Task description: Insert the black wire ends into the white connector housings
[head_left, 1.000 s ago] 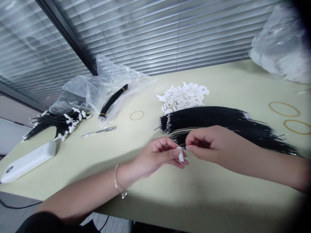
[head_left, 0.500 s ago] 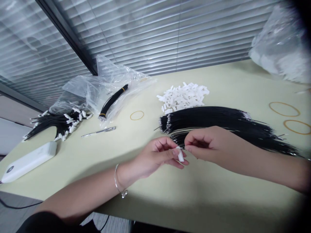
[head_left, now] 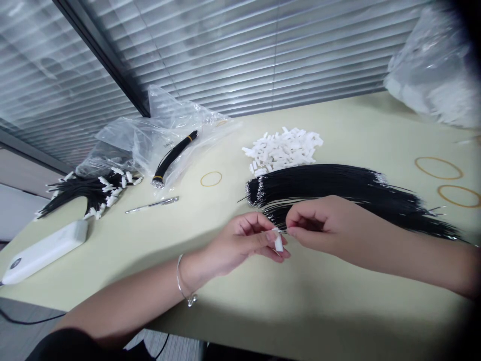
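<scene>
Watching by remote feed. Near edge of the worktop (head_left: 338, 296) runs below both hands, with a broad stretch of surface between; I note a white device (head_left: 45, 253) by its left end. Black wires (head_left: 319, 181) lie just beyond the hands, white pile (head_left: 283, 150) behind them. Left hand (head_left: 240, 240): fingers pinching a white connector (head_left: 278, 242), held in front of the wires. Right hand (head_left: 323, 224): fingertips drawn together on a silvery wire end (head_left: 282, 231) at the connector; how deep it sits, I can't tell.

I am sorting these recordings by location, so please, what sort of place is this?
Probably an office or small workroom: blinds hang behind the table, which holds many black wires and a heap of small white pieces.
</scene>
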Motion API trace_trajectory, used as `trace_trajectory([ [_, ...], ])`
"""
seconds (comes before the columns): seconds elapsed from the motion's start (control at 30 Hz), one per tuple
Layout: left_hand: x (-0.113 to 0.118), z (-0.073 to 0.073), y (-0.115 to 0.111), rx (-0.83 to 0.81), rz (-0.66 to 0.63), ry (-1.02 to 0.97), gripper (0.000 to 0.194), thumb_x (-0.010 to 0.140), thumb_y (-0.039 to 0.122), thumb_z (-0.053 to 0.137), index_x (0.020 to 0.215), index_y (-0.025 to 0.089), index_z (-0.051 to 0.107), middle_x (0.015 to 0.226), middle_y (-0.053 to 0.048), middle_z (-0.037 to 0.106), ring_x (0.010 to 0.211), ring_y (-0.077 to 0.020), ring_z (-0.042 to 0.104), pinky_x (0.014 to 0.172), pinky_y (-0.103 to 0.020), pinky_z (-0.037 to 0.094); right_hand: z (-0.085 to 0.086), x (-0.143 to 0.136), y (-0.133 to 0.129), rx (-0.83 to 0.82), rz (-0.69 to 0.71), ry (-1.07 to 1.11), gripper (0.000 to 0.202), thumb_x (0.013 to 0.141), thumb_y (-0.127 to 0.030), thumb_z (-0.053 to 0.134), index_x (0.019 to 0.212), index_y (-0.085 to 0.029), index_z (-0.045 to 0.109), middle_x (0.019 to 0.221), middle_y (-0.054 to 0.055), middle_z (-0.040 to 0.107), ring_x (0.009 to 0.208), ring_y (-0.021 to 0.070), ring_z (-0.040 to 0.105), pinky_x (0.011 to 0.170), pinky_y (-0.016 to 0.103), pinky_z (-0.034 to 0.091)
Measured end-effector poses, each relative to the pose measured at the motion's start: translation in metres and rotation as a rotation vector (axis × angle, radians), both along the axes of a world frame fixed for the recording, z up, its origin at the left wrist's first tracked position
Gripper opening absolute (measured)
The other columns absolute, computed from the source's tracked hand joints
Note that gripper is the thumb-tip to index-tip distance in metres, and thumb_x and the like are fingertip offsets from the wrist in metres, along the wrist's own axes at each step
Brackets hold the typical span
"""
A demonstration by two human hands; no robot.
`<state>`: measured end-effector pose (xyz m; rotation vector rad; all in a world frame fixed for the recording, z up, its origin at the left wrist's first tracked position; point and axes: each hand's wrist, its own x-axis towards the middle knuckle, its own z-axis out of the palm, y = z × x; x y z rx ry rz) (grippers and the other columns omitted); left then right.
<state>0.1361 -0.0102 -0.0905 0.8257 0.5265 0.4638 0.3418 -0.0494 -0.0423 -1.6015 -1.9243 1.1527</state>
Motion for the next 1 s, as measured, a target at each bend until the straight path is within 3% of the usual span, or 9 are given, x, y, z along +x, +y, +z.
trace_trajectory([
  [0.77, -0.0007, 0.0012, -0.0010, -0.001, -0.018, 0.008, 0.024, 0.080, 0.026, 0.081, 0.082, 0.012, 0.063, 0.082, -0.004, 0.075, 0.077, -0.0154, 0.075, 0.067, -0.023, 0.060, 0.0002, -0.0024, 0.0002, -0.027, -0.008, 0.047, 0.020, 0.082, -0.035, 0.056, 0.068, -0.021, 0.060, 0.057, -0.005, 0.048, 0.051, 0.0091, 0.037, 0.045, 0.023, 0.025],
  [1.0, -0.0008, -0.0012, 0.0012, -0.023, -0.019, -0.025, 0.022, 0.081, 0.025, 0.080, 0.083, 0.012, 0.063, 0.083, -0.005, 0.076, 0.077, -0.0158, 0.076, 0.067, -0.023, 0.061, -0.0031, -0.0001, -0.0010, 0.006, 0.019, 0.103, 0.017, 0.084, -0.030, 0.057, 0.072, -0.020, 0.065, 0.058, -0.003, 0.059, 0.052, 0.0097, 0.050, 0.047, 0.022, 0.034],
])
